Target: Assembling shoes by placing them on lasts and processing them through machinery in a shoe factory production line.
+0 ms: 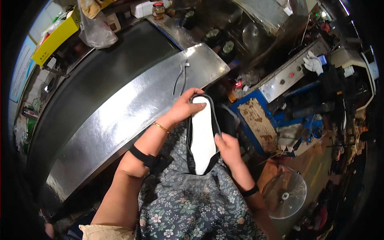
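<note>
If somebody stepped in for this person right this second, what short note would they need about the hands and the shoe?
Left hand: gripping the top end of the shoe, thumb pressed on its white insole.
Right hand: holding the shoe's lower right edge, thumb on the insole.
Shoe: black, sole side up, held over the lap, clear of the metal bench.
Pliers: lying untouched on the bench beyond the shoe.
Done: the white insole sits on the shoe's underside.
Left: whether it is fixed or trimmed cannot be told; edges look worth checking.
</note>
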Available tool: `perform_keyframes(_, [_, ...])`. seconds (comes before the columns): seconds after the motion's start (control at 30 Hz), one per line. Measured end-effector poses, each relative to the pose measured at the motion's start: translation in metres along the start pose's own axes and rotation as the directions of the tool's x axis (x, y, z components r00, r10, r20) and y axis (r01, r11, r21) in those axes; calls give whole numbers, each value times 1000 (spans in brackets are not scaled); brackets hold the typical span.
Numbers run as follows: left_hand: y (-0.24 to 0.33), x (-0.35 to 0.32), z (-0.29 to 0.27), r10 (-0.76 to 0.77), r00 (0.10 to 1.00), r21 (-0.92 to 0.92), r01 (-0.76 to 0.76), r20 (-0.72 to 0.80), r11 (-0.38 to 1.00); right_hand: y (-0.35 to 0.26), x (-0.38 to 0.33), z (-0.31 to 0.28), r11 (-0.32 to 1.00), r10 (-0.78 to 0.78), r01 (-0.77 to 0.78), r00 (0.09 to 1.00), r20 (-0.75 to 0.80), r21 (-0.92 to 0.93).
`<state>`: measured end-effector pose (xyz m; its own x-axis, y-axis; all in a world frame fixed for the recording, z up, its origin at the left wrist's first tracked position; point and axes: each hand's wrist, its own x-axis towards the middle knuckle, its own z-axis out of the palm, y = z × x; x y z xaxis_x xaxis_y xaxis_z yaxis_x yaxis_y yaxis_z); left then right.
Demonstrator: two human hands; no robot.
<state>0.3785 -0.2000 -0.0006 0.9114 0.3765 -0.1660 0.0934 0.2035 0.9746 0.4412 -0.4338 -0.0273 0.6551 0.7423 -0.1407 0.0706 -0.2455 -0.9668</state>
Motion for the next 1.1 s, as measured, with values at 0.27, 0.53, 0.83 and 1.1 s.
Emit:
perform_keyframes(0.27, [-26,-15,2,-32,998,-21,31,-60,999,31,23,25,894,441,-432,895,65,-120])
perform_keyframes(0.53, [-46,7,0,91,984,248,-51,-153,967,-28,38,42,15,-474,130,874,107,-991])
perform_keyframes(0.83, [-44,0,6,122,989,490,-67,-82,869,11,-19,28,950,155,-147,988,7,-274])
perform_keyframes(1.1, [-49,-9,-13,-144,989,-808,111,32,579,9,20,32,724,301,-376,927,225,578])
